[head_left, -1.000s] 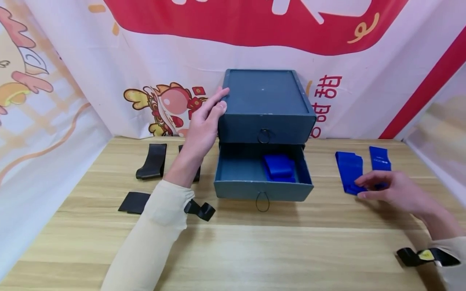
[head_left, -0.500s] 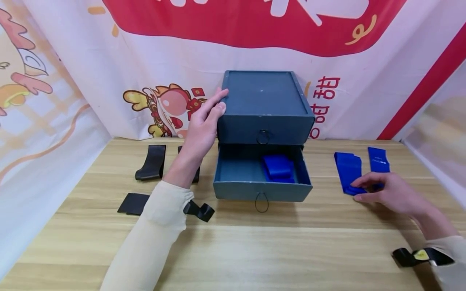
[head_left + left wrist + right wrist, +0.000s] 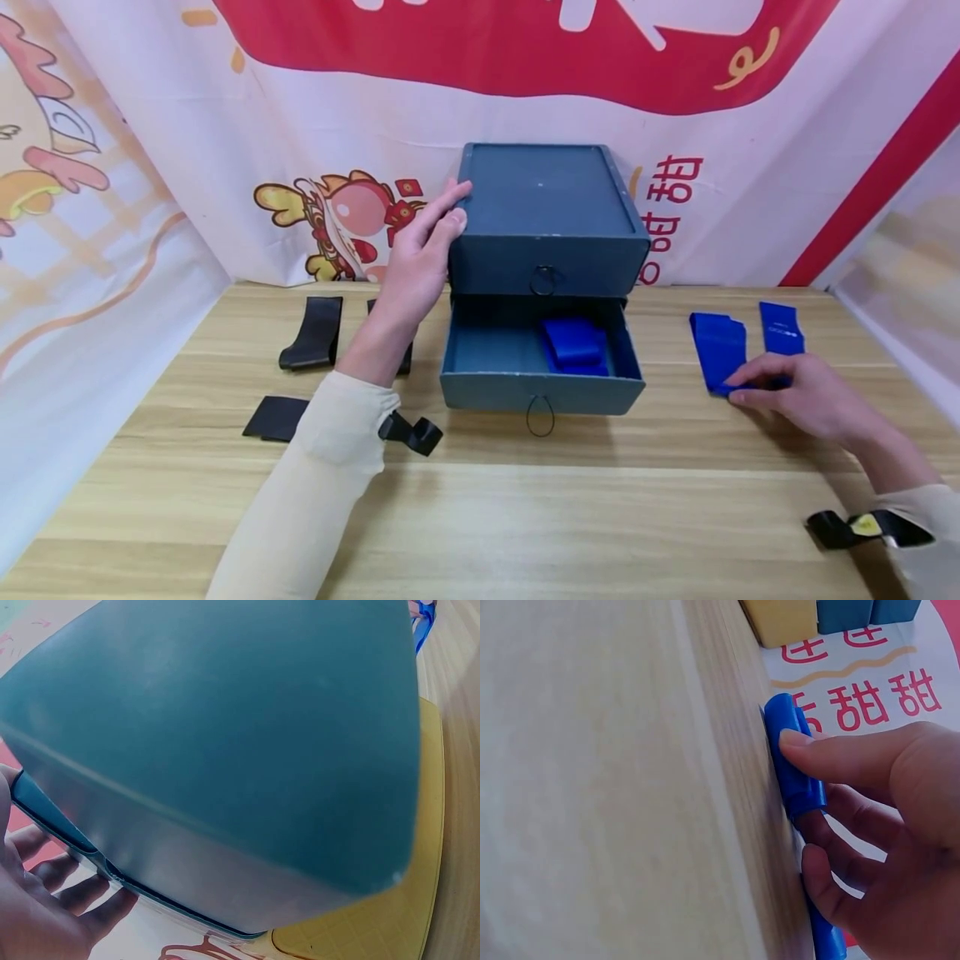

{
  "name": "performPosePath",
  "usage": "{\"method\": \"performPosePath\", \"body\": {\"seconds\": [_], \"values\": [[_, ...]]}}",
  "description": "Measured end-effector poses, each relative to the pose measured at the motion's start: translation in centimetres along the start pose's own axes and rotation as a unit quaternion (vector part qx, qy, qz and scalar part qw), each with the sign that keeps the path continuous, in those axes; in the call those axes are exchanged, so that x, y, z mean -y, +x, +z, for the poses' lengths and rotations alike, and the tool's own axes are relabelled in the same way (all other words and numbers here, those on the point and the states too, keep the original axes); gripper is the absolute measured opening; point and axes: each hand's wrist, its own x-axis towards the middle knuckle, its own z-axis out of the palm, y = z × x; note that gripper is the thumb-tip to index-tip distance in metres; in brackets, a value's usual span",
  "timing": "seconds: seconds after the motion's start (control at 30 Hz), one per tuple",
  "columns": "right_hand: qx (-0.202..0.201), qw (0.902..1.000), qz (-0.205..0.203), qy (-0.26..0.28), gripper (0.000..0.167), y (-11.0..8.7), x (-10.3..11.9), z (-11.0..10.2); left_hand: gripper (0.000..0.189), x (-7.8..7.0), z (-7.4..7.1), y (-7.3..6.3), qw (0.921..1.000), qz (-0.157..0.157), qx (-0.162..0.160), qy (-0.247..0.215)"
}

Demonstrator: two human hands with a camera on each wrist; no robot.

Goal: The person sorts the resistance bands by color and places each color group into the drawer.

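My left hand (image 3: 420, 262) rests against the upper left side of a dark teal box with drawers (image 3: 551, 192), fingers fairly straight. In the left wrist view its fingers (image 3: 82, 900) lie along the box's edge. The box's lower drawer (image 3: 480, 392) is pulled out, with a folded blue band (image 3: 577, 343) in its right half. To the right, my right hand (image 3: 813, 396) pinches the near end of a flat blue resistance band (image 3: 718, 346) on the table. The right wrist view shows the thumb on the band's rolled end (image 3: 784, 754). Another blue band (image 3: 782, 325) lies just beyond that hand, partly covered.
Black bands lie on the left of the wooden table (image 3: 525, 517): one upright strip (image 3: 313, 332), a flat piece (image 3: 276, 418), and one partly behind the left forearm. A yellow part (image 3: 397, 922) shows beneath the box in the left wrist view. A printed cloth (image 3: 375, 108) hangs behind.
My right hand's thumb and fingertips have closed together on the near end of the blue resistance band, shifting slightly left. My left hand and the drawer have stayed put.
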Motion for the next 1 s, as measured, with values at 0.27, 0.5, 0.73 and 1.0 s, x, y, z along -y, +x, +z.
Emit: {"method": "performPosePath", "body": {"seconds": [0.27, 0.5, 0.73, 1.0], "values": [[-0.024, 0.9995, -0.013, 0.016, 0.028, -0.1, 0.6, -0.5, 0.045, 0.0, 0.0, 0.0, 1.0, -0.001, 0.0, 0.002], [-0.112, 0.9917, -0.044, 0.045, 0.024, -1.0, 1.7, -1.1, 0.046, 0.0, 0.1, 0.0, 1.0, -0.002, 0.001, 0.001], [-0.191, 0.9765, -0.061, 0.081, 0.023, -1.6, 3.1, -1.4, 0.046, -0.1, 0.2, -0.1, 1.0, -0.002, 0.002, -0.004], [-0.259, 0.9581, -0.068, 0.101, 0.027, -1.8, 5.4, -1.4, 0.046, -0.2, 0.1, -0.1, 1.0, -0.002, -0.001, -0.002]]}}
